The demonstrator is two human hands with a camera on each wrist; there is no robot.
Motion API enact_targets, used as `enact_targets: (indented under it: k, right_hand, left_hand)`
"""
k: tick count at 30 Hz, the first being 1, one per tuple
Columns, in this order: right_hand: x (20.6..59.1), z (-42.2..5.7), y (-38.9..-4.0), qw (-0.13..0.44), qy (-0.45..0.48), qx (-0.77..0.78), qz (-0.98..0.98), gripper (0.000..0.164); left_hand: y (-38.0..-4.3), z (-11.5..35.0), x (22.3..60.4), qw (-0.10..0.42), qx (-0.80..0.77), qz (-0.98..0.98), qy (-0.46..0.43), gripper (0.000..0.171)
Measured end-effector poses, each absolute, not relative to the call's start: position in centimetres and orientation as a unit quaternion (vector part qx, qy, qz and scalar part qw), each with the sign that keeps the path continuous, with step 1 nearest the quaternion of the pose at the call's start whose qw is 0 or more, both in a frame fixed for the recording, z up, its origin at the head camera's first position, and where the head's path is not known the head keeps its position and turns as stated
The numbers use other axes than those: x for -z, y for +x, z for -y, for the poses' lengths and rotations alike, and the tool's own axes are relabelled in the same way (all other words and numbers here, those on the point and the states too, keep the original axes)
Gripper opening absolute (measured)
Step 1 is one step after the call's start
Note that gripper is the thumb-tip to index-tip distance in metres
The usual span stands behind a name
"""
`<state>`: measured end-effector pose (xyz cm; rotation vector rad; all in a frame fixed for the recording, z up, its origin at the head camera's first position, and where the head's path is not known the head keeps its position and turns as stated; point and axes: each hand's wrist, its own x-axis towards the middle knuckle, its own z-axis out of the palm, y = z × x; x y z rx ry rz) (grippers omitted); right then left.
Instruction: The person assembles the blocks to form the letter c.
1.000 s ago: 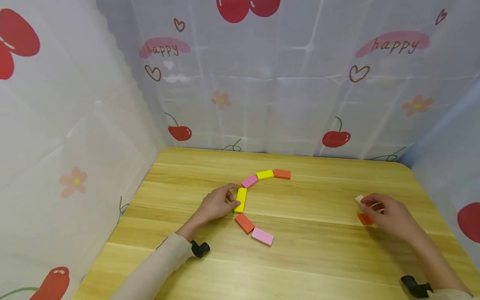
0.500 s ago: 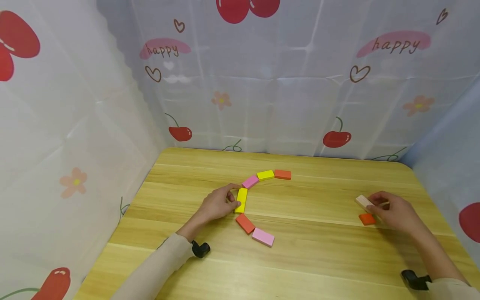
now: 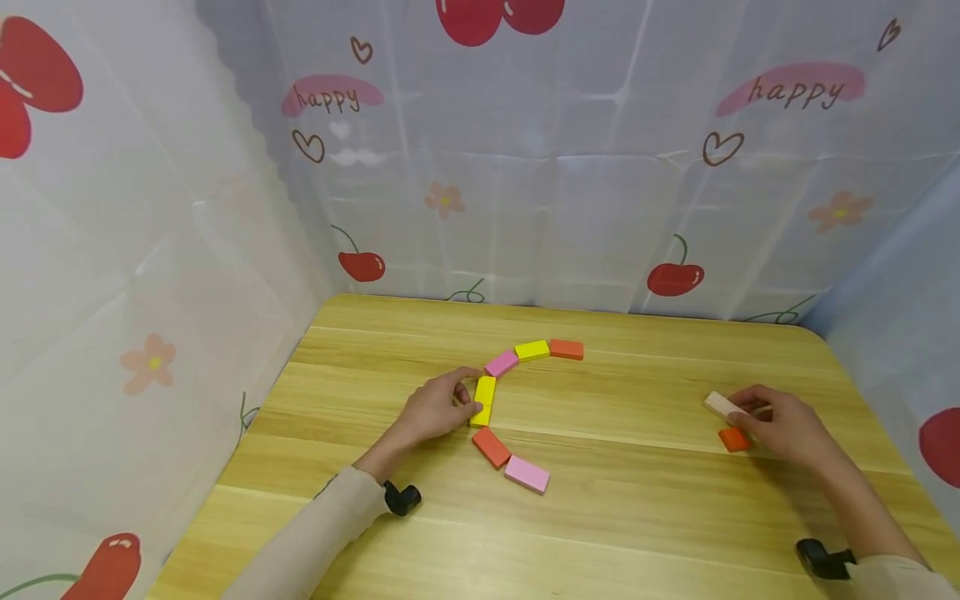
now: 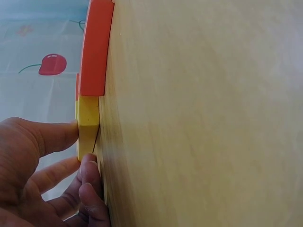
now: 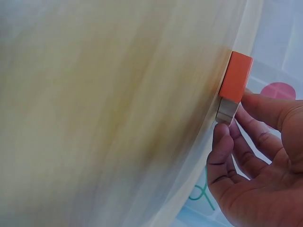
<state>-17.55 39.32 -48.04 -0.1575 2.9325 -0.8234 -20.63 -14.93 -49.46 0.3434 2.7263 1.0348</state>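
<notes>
Left of the table's middle, my left hand [image 3: 437,407] holds a yellow block [image 3: 486,393] at its side, with the index finger by the far end and the thumb near the close end. In the left wrist view, thumb and fingers touch that yellow block [image 4: 88,111], behind a red-orange block [image 4: 97,49]. Over on the right, my right hand [image 3: 787,425] pinches a plain wooden block [image 3: 720,405] between thumb and fingers. An orange block [image 3: 733,440] lies just nearer than it. The right wrist view has the orange block [image 5: 236,76] partly covering the wooden block [image 5: 227,110].
Flat blocks form a curve with the held yellow one: pink [image 3: 501,364], yellow [image 3: 532,351] and red-orange [image 3: 566,349] beyond it, red-orange [image 3: 491,447] and pink [image 3: 527,475] nearer. The wooden table [image 3: 630,517] is bordered by printed curtains [image 3: 525,217].
The right hand has turned the wooden block so its long face shows, then shifted it slightly left. More of the orange block became visible. The left hand has stayed at the yellow block.
</notes>
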Motion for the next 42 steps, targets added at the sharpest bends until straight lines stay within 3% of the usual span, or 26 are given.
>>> enact_targets:
  k: [42]
  right_hand:
    - [48.0, -34.7, -16.3, 0.049, -0.118, 0.289, -0.949, 0.02]
  left_hand:
    - [-20.5, 14.9, 49.3, 0.097, -0.352, -0.923, 0.117, 0.056]
